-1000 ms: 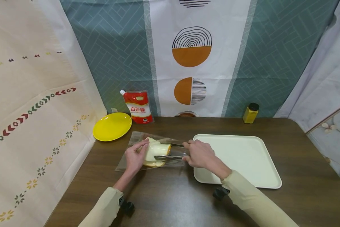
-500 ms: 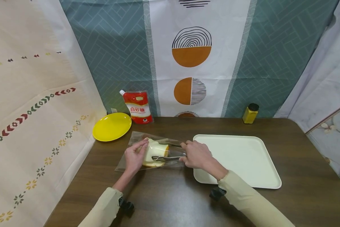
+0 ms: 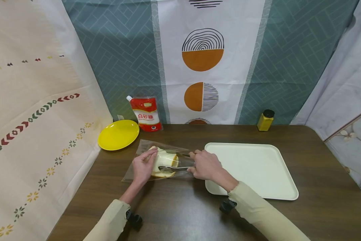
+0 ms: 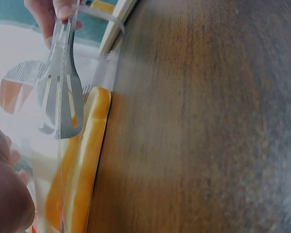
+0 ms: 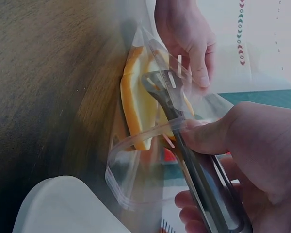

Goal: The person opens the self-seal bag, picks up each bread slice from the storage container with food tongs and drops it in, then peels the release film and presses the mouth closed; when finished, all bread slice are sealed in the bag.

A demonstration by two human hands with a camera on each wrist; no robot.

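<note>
A clear plastic bag lies on the table with slices of white bread inside, their crusts golden. My left hand pinches the bag's upper film over the bread, thumb and fingertips together. Metal tongs reach in through the bag's mouth from the right, gripped by my right hand at the handles. In the left wrist view, a flat slotted end of the tongs overlaps the bread. In the right wrist view my thumb presses along the tongs while fingers curl beneath.
A cream rectangular tray stands just right of the bag, partly under my right forearm. At the back left are a yellow plate and a red-and-white sugar pouch. A yellow bottle with a black cap stands at the back right.
My right hand has moved a little to the left, carrying the tongs deeper into the bag over the bread. The left hand has stayed in place.
</note>
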